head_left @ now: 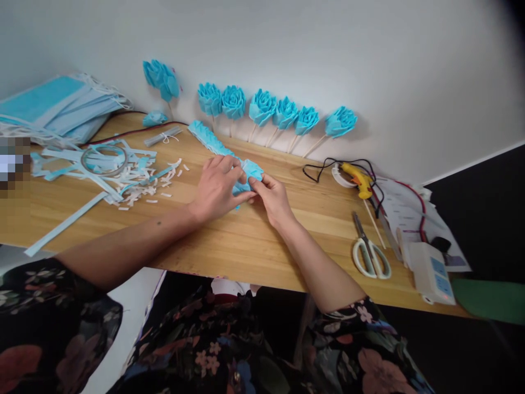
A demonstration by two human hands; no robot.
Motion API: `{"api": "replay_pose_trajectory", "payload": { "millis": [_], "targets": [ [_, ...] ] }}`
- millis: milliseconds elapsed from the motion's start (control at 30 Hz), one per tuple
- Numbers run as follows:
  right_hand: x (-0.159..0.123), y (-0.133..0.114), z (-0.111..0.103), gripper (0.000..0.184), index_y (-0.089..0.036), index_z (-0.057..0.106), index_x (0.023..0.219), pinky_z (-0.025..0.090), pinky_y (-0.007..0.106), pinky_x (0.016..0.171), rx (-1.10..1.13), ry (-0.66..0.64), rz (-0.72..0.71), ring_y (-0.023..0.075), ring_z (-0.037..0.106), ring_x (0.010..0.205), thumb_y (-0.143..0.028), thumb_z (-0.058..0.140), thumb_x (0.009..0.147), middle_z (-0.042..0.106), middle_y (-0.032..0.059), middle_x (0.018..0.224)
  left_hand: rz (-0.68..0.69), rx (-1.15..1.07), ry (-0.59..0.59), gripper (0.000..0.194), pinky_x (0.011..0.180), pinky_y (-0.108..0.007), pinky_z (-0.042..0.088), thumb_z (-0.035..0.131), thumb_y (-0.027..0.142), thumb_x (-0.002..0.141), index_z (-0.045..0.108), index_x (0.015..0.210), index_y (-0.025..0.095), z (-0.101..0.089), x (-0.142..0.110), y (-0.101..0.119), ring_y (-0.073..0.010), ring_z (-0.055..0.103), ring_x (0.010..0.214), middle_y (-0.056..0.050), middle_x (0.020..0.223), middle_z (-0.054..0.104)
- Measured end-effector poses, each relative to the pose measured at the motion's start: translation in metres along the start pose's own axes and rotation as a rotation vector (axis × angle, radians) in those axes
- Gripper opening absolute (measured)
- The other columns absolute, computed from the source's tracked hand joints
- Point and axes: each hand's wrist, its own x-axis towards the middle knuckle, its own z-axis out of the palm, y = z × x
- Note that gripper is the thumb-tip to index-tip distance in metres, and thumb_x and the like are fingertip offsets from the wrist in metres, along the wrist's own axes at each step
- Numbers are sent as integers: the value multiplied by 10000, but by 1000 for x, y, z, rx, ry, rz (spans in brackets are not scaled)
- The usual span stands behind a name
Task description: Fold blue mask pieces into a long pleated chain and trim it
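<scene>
Both hands meet over the middle of the wooden table around a folded blue fabric strip [251,169]. My right hand [273,194] pinches the bunched near end between thumb and fingers. From the other side my left hand [221,183] closes on the same piece, its thumb reaching toward my right fingertips; part of the fabric is hidden under it. A pleated length of blue fabric [209,138] runs away from the hands to the upper left; whether it joins the bunched end cannot be seen. Several blue fabric roses [262,108] on thin sticks lean against the wall behind.
At left are blue face masks [45,101], fabric scraps [135,189] and a roll of clear tape [104,159]. To the right lie a yellow glue gun [359,179], white-handled scissors [371,254], papers [404,213] and a white power box [432,272] near the front edge.
</scene>
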Motion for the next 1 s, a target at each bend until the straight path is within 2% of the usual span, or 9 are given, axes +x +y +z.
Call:
{"api": "replay_pose_trajectory", "payload": {
  "millis": [167,300,500,667,767,833,900,1000],
  "targets": [
    [0,0,0,333,-210,581,725,460,221,518,45,-17,17,94,531,593,-495,752,713,562,-35,666,79,56,9,225,872,-422,397,694,391,840,679,939,189,-1,2,-1,-285,525,1019,-106,1087,619],
    [1,0,-2,346,-204,590,698,462,215,510,54,-4,22,101,550,622,-514,742,716,571,-23,680,159,78,33,177,844,-410,405,610,337,897,723,966,220,-2,3,-2,-267,525,1007,-96,1093,621],
    [3,0,-4,353,-204,584,655,442,213,485,24,14,15,102,536,600,-518,739,701,565,-22,638,131,5,29,187,947,-423,393,551,290,928,705,855,213,0,3,-5,-247,502,1074,-81,1161,605],
    [4,-2,-6,336,-205,596,659,443,208,482,25,29,11,106,549,604,-507,740,690,560,-24,627,98,-78,19,173,949,-418,412,531,263,930,675,859,198,-3,5,-7,-238,523,1057,-84,1130,612],
    [5,-2,-7,340,-205,602,671,445,210,485,20,35,20,107,561,605,-515,740,689,575,-20,640,19,-203,56,154,950,-406,429,549,280,917,669,890,189,-6,8,-10,-228,550,1038,-88,1096,618],
    [5,-2,-8,337,-203,605,669,444,211,486,12,35,18,109,566,608,-511,737,697,583,-16,644,-88,-318,65,156,929,-384,445,593,307,885,673,933,183,-7,10,-12,-220,569,1001,-82,1050,634],
    [5,-2,-8,329,-203,611,673,442,213,486,5,25,12,114,572,614,-507,733,705,588,-14,646,-256,-482,-13,215,840,-338,469,610,358,872,677,956,171,-7,10,-14,-197,587,886,-66,949,652],
    [5,0,-9,327,-207,605,668,437,219,489,-33,2,-9,119,564,612,-509,719,722,578,-15,638,-499,-826,-209,361,669,-282,458,580,483,892,670,836,139,-4,9,-15,-161,567,694,-48,750,634]
  ]
}}
